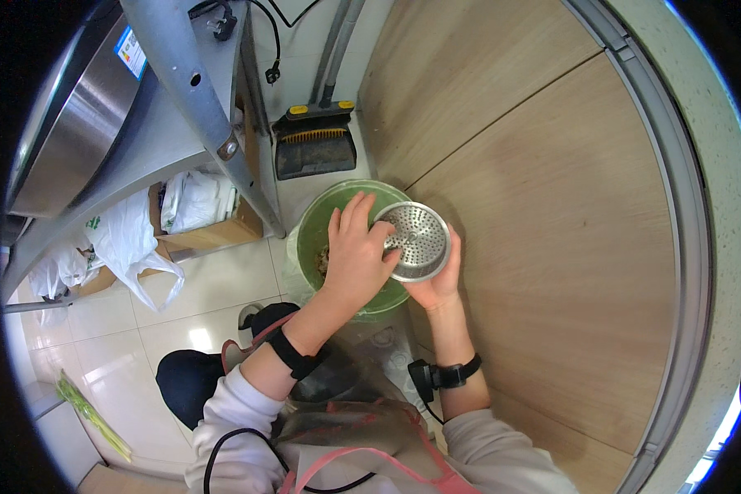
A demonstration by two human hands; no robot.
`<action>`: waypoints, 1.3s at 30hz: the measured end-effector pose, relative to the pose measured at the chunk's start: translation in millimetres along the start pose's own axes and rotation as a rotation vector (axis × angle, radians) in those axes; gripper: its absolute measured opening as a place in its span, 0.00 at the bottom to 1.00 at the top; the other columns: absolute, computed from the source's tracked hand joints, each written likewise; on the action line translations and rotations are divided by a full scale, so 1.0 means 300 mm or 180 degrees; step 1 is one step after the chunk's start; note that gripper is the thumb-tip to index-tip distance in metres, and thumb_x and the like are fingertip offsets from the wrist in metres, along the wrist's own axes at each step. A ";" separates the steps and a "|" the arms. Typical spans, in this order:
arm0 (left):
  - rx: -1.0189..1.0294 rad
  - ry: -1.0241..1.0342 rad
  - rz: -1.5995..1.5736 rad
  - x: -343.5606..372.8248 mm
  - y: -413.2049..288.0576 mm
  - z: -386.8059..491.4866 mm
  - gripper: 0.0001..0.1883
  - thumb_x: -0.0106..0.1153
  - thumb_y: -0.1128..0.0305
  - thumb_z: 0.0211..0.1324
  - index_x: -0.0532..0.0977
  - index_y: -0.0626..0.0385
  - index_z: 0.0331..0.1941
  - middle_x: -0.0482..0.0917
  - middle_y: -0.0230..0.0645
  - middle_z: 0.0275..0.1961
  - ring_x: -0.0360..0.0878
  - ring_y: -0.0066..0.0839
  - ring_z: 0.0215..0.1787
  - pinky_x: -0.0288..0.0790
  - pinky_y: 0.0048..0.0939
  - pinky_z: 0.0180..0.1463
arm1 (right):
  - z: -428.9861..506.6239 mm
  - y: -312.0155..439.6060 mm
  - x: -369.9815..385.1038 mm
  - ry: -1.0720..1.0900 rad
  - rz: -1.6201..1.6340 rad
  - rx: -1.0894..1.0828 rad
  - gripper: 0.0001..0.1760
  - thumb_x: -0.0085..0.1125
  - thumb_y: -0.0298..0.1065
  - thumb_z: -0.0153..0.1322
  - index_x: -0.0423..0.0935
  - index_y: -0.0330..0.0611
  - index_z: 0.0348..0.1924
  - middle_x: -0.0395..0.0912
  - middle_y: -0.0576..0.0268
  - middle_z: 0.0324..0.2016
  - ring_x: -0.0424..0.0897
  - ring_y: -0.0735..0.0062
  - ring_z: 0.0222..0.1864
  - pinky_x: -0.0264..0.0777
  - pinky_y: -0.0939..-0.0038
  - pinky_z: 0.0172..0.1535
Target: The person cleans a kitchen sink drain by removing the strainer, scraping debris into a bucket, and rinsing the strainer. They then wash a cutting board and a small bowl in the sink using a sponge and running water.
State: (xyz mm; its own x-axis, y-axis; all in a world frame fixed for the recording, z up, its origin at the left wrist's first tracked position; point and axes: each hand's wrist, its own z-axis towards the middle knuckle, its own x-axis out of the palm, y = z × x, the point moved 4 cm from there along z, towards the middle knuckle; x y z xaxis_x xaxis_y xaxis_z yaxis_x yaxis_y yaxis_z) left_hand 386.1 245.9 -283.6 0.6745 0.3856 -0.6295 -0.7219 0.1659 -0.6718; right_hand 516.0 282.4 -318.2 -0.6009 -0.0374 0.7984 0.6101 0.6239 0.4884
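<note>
A round metal sink strainer basket (418, 244) with a perforated bottom is tilted over the right side of a green plastic bin (313, 213). My right hand (439, 278) grips the strainer from its right and lower side. At its left rim is my left hand (359, 253), thumb and index finger bent at the strainer's inside, the other fingers stretched over the bin. Whether something small is pinched between thumb and index is too fine to tell. Brownish scraps (322, 262) show inside the bin, partly behind my left hand. A clear plastic liner (293, 265) hangs over the bin's edge.
A dustpan (316, 148) stands behind the bin. Wooden cabinet doors (543, 234) rise close on the right. At left, a metal shelf leg (191, 92) stands near a cardboard box (222, 231) and white plastic bags (126, 228). Green stalks (92, 414) lie on the floor.
</note>
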 end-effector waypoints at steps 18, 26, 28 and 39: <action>0.0059 -0.0366 0.0005 0.009 -0.001 -0.002 0.05 0.65 0.73 0.40 0.78 0.57 0.24 0.74 0.44 0.54 0.65 0.46 0.65 0.54 0.61 0.66 | -0.013 0.001 0.045 -0.0073 -0.0483 -0.0181 0.33 0.40 0.61 0.73 0.71 0.43 0.57 0.75 0.56 0.53 0.74 0.63 0.54 0.68 0.59 0.57; -0.0106 -0.0460 -0.0136 0.019 0.035 0.007 0.05 0.65 0.73 0.40 0.77 0.55 0.23 0.75 0.42 0.51 0.66 0.46 0.63 0.55 0.57 0.66 | -0.004 0.040 0.009 -0.0258 -0.0369 -0.0362 0.33 0.40 0.61 0.73 0.72 0.44 0.57 0.76 0.58 0.51 0.75 0.64 0.54 0.68 0.59 0.56; -0.0181 -0.0761 -0.0241 0.000 0.084 -0.006 0.05 0.65 0.73 0.40 0.77 0.54 0.22 0.75 0.41 0.50 0.66 0.46 0.62 0.57 0.53 0.64 | -0.011 0.081 -0.028 -0.0579 -0.0223 -0.0506 0.33 0.40 0.62 0.73 0.71 0.44 0.57 0.76 0.58 0.52 0.74 0.62 0.55 0.68 0.58 0.58; -0.0229 0.2619 0.1968 0.246 0.229 -0.078 0.12 0.56 0.69 0.55 0.83 0.50 0.43 0.57 0.52 0.70 0.41 0.49 0.77 0.29 0.65 0.74 | 0.011 0.065 -0.052 -0.0105 0.0278 -0.0337 0.42 0.42 0.71 0.67 0.64 0.51 0.64 0.65 0.50 0.62 0.64 0.39 0.63 0.68 0.38 0.51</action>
State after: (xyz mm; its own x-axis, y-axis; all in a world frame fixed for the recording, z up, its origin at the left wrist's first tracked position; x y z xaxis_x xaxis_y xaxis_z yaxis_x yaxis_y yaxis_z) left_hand 390.0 264.5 -385.3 0.1051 -0.3600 -0.9270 -0.9859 0.0845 -0.1446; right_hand 535.6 297.8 -322.2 -0.5586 0.0402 0.8284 0.7109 0.5377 0.4533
